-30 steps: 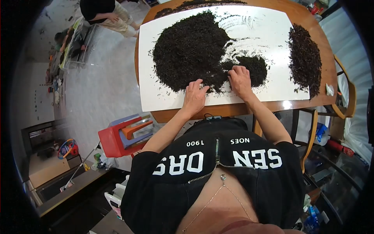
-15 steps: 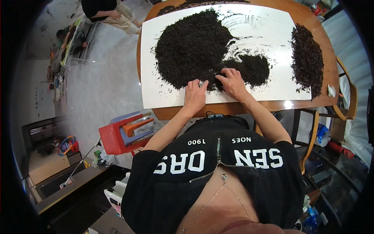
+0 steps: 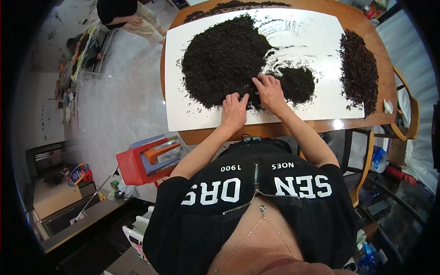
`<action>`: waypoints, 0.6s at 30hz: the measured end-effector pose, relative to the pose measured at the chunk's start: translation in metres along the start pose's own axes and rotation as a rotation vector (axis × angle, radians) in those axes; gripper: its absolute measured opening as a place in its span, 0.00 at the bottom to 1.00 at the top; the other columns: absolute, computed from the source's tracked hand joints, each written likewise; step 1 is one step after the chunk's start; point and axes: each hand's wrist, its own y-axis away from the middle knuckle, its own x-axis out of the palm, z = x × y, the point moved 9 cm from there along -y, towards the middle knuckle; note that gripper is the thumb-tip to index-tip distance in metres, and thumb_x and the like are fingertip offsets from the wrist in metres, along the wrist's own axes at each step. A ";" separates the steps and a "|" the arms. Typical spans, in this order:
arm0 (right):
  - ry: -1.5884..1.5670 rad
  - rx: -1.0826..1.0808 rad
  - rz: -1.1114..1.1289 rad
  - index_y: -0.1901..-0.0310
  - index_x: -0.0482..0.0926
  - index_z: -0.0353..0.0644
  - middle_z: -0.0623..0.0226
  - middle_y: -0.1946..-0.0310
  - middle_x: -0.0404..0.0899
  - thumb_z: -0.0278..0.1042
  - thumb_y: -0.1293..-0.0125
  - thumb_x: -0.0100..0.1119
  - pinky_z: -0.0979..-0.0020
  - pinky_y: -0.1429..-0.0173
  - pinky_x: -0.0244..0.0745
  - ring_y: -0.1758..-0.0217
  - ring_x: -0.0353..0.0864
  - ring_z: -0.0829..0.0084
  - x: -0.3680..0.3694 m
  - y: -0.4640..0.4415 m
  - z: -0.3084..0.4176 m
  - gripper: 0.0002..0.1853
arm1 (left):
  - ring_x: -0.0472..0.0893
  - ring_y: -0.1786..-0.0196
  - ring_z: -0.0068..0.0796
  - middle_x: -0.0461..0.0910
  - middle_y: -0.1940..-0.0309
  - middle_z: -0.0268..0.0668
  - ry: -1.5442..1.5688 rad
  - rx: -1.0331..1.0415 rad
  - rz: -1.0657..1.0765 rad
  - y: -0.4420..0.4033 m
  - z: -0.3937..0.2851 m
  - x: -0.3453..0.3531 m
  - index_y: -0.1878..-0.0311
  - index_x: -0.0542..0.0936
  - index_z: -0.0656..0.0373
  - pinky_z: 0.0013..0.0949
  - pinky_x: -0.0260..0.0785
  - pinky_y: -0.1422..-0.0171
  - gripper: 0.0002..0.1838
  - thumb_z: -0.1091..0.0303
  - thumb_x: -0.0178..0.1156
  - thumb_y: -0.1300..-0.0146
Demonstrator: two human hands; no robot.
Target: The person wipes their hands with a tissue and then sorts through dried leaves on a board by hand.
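Observation:
A large heap of dark, shredded dried leaves, like loose tea (image 3: 220, 59), covers the left of a white board (image 3: 321, 103). A smaller mound of the same leaves (image 3: 299, 85) adjoins it on the right. My left hand (image 3: 234, 112) rests at the heap's near edge, fingers bent and thumb apart from them. Just to its right, my right hand (image 3: 271, 94) reaches between heap and mound with bent fingers, the thumb side touching the leaves. Some fingertips are hard to make out against the dark leaves. Nothing clearly shows in either hand.
The board lies on a wooden table (image 3: 387, 87). Another leaf pile (image 3: 359, 68) sits at its right edge, with crumpled white tissue (image 3: 388, 107) nearby. Red stool (image 3: 133, 160) stands lower left, wooden chairs (image 3: 364, 169) at right. Another person (image 3: 130, 18) stands at upper left.
My left hand has shifted slightly right, with thumb and fingers now farther apart. My right hand has moved a little left and farther in, over the mound's left edge.

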 end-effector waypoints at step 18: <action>-0.274 -0.190 0.080 0.57 0.77 0.43 0.64 0.50 0.76 0.31 0.39 0.56 0.64 0.40 0.67 0.47 0.73 0.61 -0.010 0.054 0.024 0.10 | 0.63 0.28 0.52 0.65 0.31 0.52 0.185 0.210 -0.002 0.020 -0.011 -0.005 0.38 0.73 0.67 0.49 0.54 0.23 0.25 0.76 0.55 0.42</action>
